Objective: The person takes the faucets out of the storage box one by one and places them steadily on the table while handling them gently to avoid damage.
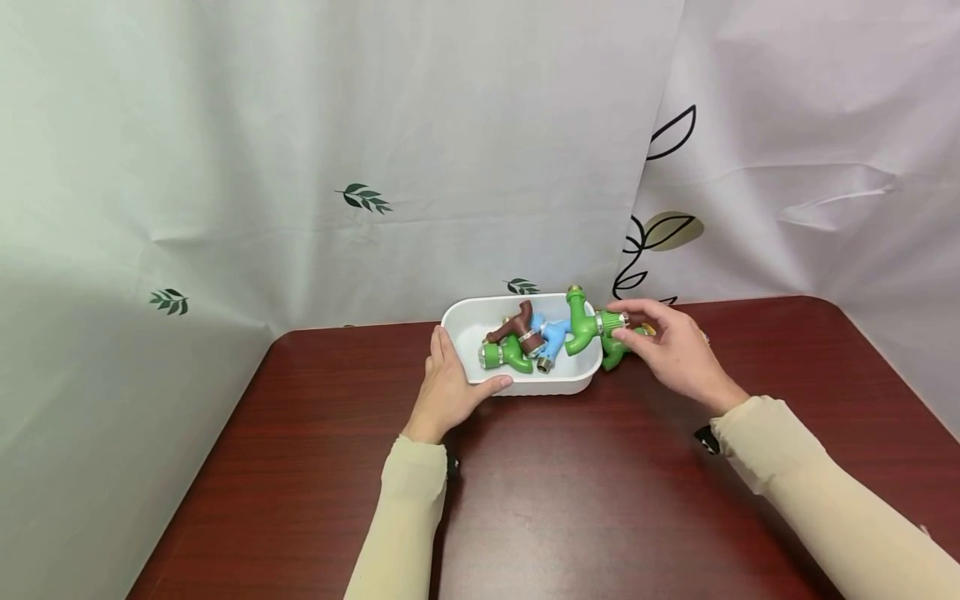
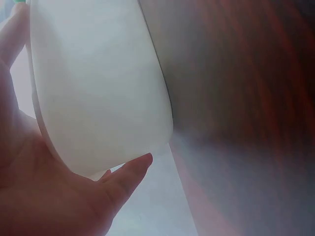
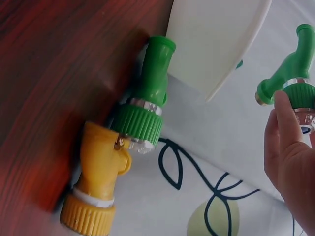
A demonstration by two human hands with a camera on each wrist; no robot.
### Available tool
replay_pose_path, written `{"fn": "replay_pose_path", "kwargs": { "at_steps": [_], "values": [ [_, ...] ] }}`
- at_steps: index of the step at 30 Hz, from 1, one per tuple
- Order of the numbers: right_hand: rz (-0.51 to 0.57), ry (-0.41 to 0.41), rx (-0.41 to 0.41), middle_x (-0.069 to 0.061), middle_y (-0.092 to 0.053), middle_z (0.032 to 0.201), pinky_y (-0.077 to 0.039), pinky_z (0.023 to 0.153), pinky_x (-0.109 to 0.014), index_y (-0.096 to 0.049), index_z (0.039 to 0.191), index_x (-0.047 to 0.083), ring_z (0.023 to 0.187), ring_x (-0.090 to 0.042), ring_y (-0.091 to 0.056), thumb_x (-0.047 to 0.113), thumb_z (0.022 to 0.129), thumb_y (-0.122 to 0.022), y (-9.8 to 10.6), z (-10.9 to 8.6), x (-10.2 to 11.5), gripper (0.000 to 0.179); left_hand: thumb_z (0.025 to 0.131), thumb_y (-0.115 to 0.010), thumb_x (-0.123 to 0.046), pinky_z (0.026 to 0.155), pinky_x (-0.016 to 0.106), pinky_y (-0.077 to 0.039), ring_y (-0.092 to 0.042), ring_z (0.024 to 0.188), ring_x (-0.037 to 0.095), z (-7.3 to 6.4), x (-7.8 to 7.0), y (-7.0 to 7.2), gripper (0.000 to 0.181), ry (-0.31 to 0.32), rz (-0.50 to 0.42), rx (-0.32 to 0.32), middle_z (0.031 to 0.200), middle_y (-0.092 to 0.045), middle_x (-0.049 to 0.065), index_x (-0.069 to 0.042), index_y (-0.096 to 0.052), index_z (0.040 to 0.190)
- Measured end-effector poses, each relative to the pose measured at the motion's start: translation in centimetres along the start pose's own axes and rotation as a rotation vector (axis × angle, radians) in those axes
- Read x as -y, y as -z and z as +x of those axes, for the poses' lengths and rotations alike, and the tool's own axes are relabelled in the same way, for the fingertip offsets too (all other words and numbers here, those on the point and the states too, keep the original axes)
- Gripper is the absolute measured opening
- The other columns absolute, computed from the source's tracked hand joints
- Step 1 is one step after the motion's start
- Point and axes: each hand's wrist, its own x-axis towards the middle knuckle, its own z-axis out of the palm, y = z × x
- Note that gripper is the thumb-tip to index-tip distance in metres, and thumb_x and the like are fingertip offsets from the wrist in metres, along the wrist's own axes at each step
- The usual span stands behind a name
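Observation:
A green faucet is pinched by its ribbed knob in my right hand, raised over the right end of a white plastic tub. In the right wrist view this faucet hangs above the tub's rim level. My left hand grips the tub's near left corner, thumb along the front rim and fingers along the left side. Inside the tub lie a brown faucet, a light blue faucet and a green faucet.
Right of the tub, under my right hand, another green faucet lies on the dark red table. Beside it is a yellow faucet, mostly hidden by the hand in the head view. A pale patterned curtain stands behind the table.

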Motion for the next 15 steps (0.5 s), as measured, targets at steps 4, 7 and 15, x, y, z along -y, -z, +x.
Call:
{"fn": "replay_pose_path", "kwargs": {
  "at_steps": [4, 7, 15],
  "values": [
    [0.017, -0.027, 0.015, -0.010, -0.072, 0.112, -0.047, 0.072, -0.012, -0.068, 0.124, 0.007, 0.091, 0.001, -0.062, 0.007, 0.092, -0.073, 0.7, -0.2, 0.0, 0.032, 0.079, -0.078, -0.060, 0.116, 0.050, -0.028, -0.012, 0.149, 0.045, 0.0, 0.0, 0.1, 0.132, 0.002, -0.001, 0.004, 0.166, 0.008, 0.020, 0.006, 0.006, 0.157],
    [0.019, -0.043, 0.022, -0.012, -0.071, 0.113, -0.047, 0.069, -0.013, -0.067, 0.125, 0.006, 0.086, -0.001, -0.063, 0.006, 0.093, -0.073, 1.2, -0.4, -0.2, 0.032, 0.079, -0.078, -0.060, 0.115, 0.051, -0.029, -0.012, 0.149, 0.046, -0.1, 0.0, 0.1, 0.132, 0.000, -0.002, 0.002, 0.166, 0.008, 0.021, 0.007, 0.005, 0.157],
    [-0.006, -0.065, 0.013, -0.013, -0.069, 0.115, -0.050, 0.067, -0.015, -0.067, 0.124, 0.006, 0.081, -0.005, -0.065, 0.003, 0.092, -0.073, 2.4, -1.3, -1.2, 0.033, 0.079, -0.077, -0.062, 0.116, 0.050, -0.028, -0.010, 0.150, 0.044, -0.1, 0.0, 0.0, 0.133, 0.009, 0.002, 0.010, 0.167, 0.010, 0.018, 0.005, 0.007, 0.157]
  ]
}}
